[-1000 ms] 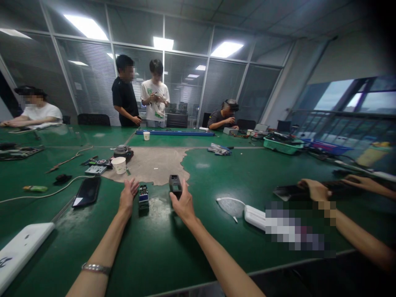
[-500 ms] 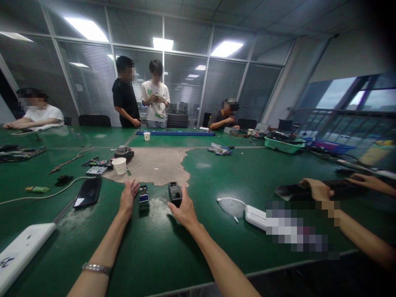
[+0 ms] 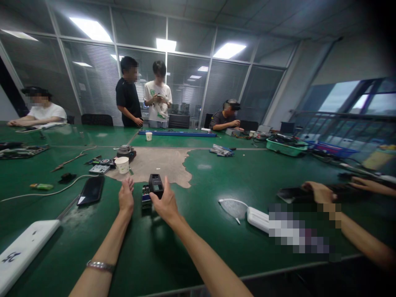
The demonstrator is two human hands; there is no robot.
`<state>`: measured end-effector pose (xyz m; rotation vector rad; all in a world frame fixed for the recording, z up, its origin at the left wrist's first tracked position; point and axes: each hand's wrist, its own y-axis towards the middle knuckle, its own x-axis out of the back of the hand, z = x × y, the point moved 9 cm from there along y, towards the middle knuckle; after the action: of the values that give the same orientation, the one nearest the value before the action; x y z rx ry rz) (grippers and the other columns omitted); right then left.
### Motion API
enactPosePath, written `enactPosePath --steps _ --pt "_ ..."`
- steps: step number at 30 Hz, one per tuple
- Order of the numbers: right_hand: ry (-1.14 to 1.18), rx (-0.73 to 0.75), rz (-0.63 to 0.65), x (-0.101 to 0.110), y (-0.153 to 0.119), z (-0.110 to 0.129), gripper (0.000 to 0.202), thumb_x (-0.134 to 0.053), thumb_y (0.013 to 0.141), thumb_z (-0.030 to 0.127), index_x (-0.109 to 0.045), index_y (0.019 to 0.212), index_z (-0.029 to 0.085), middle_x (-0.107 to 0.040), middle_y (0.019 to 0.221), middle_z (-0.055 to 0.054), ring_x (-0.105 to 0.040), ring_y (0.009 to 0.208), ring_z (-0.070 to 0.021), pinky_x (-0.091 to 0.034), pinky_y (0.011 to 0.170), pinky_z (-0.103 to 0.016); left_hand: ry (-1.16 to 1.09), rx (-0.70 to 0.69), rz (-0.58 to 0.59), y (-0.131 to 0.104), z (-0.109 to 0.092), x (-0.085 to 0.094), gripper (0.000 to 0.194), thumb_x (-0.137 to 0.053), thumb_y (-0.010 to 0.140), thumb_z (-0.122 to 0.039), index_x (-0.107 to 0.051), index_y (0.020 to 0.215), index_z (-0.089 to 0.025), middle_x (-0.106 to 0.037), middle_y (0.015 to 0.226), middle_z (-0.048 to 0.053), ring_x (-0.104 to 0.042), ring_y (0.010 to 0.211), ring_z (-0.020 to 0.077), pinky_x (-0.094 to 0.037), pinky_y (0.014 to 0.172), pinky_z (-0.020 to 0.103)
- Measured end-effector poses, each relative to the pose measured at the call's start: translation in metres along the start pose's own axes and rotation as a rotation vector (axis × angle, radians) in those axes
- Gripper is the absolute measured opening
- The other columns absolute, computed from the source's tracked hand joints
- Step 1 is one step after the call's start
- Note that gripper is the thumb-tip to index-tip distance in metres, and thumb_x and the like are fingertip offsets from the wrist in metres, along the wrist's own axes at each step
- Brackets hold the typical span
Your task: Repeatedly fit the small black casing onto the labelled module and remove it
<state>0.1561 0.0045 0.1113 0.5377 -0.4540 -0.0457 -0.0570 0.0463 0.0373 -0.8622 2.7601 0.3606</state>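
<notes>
We had one black casing (image 3: 156,185) clamped in our right hand (image 3: 167,205); one circuit module (image 3: 146,198) sat just left of that grip, perhaps touching the casing; our left hand (image 3: 126,197) curved loosely, unclamped.

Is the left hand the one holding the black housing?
No, the right hand holds the black housing, while the left hand is off to its side, apart from it.
</notes>
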Motion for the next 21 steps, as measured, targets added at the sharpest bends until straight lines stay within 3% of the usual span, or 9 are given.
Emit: enactPosePath --steps 4,9,14,21 --pt "-0.058 0.017 0.044 -0.028 -0.002 0.005 0.086 -0.061 0.076 0.030 -0.013 0.143 0.005 -0.047 0.131 -0.020 -0.048 0.119 -0.0281 -0.039 0.098 -0.037 0.040 -0.051 -0.115 0.002 -0.005 0.015 0.064 -0.026 0.087 -0.060 -0.050 0.127 -0.016 -0.048 0.133 0.015 -0.047 0.120 0.0217 -0.032 0.101 0.039" --pt "-0.111 0.004 0.090 -0.044 0.000 0.009 0.086 -0.060 0.076 0.031 -0.011 0.143 0.006 -0.049 0.129 -0.020 -0.051 0.115 -0.0291 -0.043 0.093 -0.037 0.010 0.008 -0.110 0.007 0.005 0.017 0.058 -0.030 0.088 -0.056 -0.053 0.122 -0.016 -0.052 0.128 0.015 -0.051 0.116 0.0222 -0.039 0.096 0.038" --pt "-0.181 0.000 0.125 -0.053 -0.002 0.011 0.089 -0.061 0.075 0.030 -0.009 0.143 0.006 -0.053 0.124 -0.021 -0.055 0.109 -0.0310 -0.045 0.089 -0.040 0.007 0.006 -0.156 0.010 0.008 0.021 0.037 -0.043 0.086 -0.032 -0.055 0.117 -0.017 -0.054 0.124 0.011 -0.056 0.108 0.0187 -0.042 0.093 0.035" --pt "-0.200 -0.013 0.143 -0.062 -0.025 -0.015 0.089 -0.064 0.073 0.034 -0.017 0.141 0.003 -0.048 0.128 -0.023 -0.049 0.117 -0.0321 -0.042 0.095 -0.040 -0.027 -0.007 -0.158 0.011 0.011 0.022 0.036 -0.045 0.078 -0.010 -0.061 0.111 -0.015 -0.060 0.112 0.010 -0.058 0.105 0.0175 -0.041 0.096 0.037"
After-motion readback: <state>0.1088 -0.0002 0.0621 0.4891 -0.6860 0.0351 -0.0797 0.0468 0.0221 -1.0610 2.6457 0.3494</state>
